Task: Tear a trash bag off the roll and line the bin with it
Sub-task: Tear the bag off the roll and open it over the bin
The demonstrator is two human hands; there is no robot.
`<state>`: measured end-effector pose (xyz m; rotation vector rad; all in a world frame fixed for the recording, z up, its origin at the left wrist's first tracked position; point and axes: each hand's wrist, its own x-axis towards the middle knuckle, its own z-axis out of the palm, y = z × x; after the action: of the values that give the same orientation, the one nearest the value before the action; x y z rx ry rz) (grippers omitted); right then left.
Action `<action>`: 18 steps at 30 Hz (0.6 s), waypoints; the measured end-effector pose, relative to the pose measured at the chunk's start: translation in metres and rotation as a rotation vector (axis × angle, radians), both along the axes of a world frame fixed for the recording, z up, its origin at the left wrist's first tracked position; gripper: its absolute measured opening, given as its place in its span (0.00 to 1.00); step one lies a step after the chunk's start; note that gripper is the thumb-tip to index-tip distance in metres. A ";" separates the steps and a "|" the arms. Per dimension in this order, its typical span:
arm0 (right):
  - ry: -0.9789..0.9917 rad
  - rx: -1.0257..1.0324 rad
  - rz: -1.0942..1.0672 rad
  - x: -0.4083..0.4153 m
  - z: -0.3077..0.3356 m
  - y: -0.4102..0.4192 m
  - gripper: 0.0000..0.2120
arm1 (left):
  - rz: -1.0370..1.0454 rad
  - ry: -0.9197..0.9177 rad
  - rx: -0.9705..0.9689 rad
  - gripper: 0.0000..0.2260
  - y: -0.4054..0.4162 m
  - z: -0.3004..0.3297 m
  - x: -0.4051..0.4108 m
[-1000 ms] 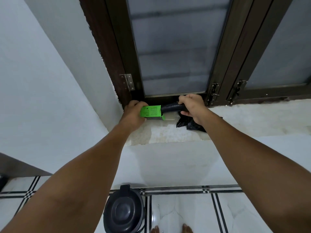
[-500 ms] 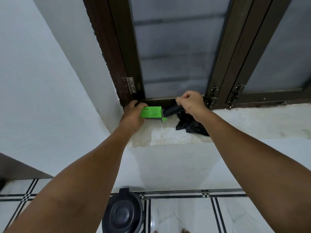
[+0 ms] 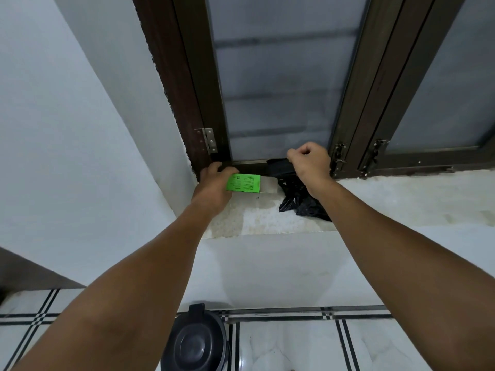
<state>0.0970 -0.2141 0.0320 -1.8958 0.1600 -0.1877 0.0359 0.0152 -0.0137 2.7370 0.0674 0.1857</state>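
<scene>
Head view: black roll (image 3: 278, 167) now pulled clear of green box (image 3: 243, 183), gap showing where it was bridging before. Right hand (image 3: 310, 162) fisting around roll, lifting it by window frame. Left hand (image 3: 214, 188) gripping box at sill's left end. Crumpled black bag (image 3: 300, 204) lying on sill (image 3: 401, 199) under right wrist. Lidded bin (image 3: 198, 344) sitting on floor below.

The green box (image 3: 243, 183) bears black print, too small to read.
</scene>
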 end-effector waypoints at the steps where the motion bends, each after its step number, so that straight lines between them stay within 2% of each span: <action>1: 0.014 0.026 0.002 0.001 -0.001 0.001 0.11 | -0.007 -0.010 -0.012 0.26 -0.001 0.000 0.000; 9: 0.104 0.042 0.048 0.004 -0.009 0.000 0.07 | 0.083 -0.068 -0.218 0.28 0.001 -0.005 0.006; 13: 0.132 0.084 0.067 0.004 -0.011 -0.003 0.05 | 0.061 -0.046 -0.206 0.29 0.005 -0.006 0.006; 18: 0.126 0.098 0.116 0.004 -0.010 0.000 0.06 | -0.043 -0.059 -0.065 0.31 0.001 -0.006 0.003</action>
<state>0.1012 -0.2145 0.0216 -1.8133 0.1412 0.0182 0.0386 0.0158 -0.0195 2.6637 -0.0011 0.2476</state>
